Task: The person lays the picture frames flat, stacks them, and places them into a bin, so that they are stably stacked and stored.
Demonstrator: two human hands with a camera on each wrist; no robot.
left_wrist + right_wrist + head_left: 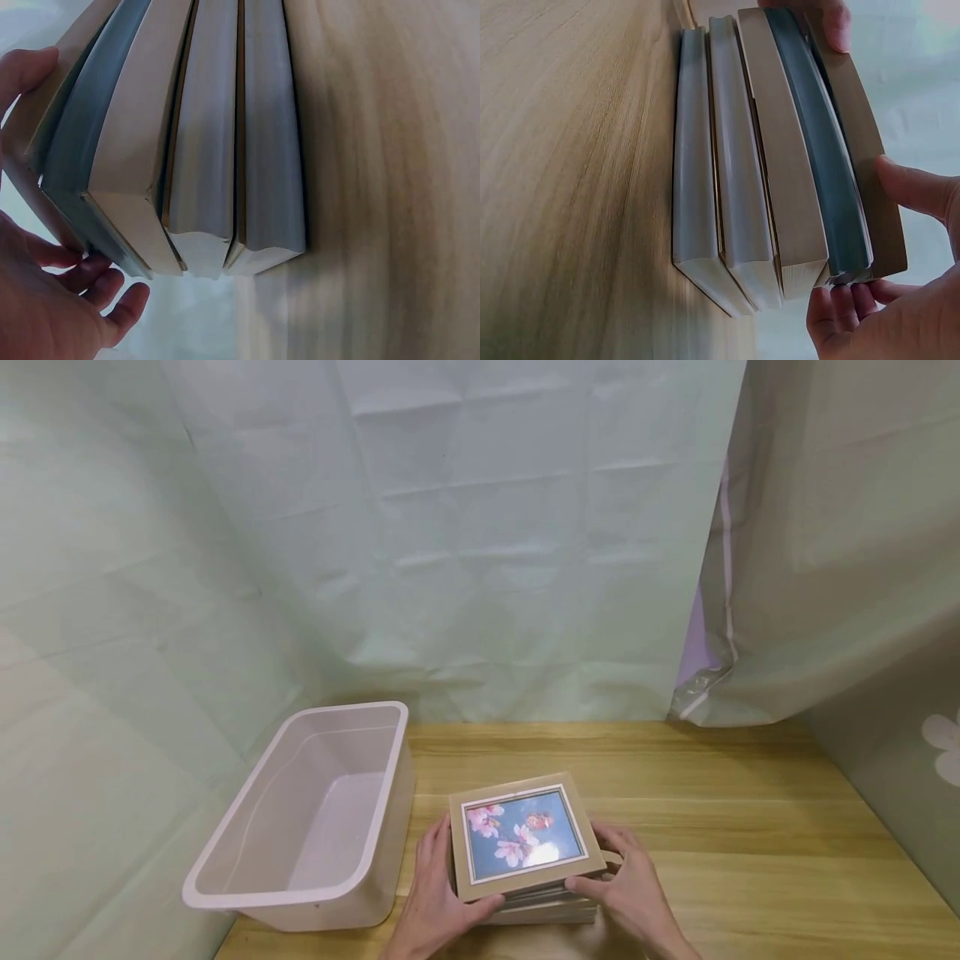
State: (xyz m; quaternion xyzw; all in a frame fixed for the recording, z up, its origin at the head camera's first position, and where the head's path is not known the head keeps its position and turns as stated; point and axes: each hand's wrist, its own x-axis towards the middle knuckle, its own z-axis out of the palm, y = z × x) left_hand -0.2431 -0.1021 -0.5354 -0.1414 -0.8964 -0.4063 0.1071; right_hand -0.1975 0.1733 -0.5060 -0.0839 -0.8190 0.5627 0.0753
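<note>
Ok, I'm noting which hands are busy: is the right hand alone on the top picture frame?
No, the left hand also holds the top picture frame, at the side opposite the right hand.

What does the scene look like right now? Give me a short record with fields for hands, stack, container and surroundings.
Left hand: holds the left side of the top frame, thumb at its near edge
Right hand: holds its right side, thumb at the near edge
Picture: pink blossoms on blue
Stack: five pieces, top frame included, on the wooden table
Container: pale bin, left of the stack
Backdrop: creased pale sheet
</note>
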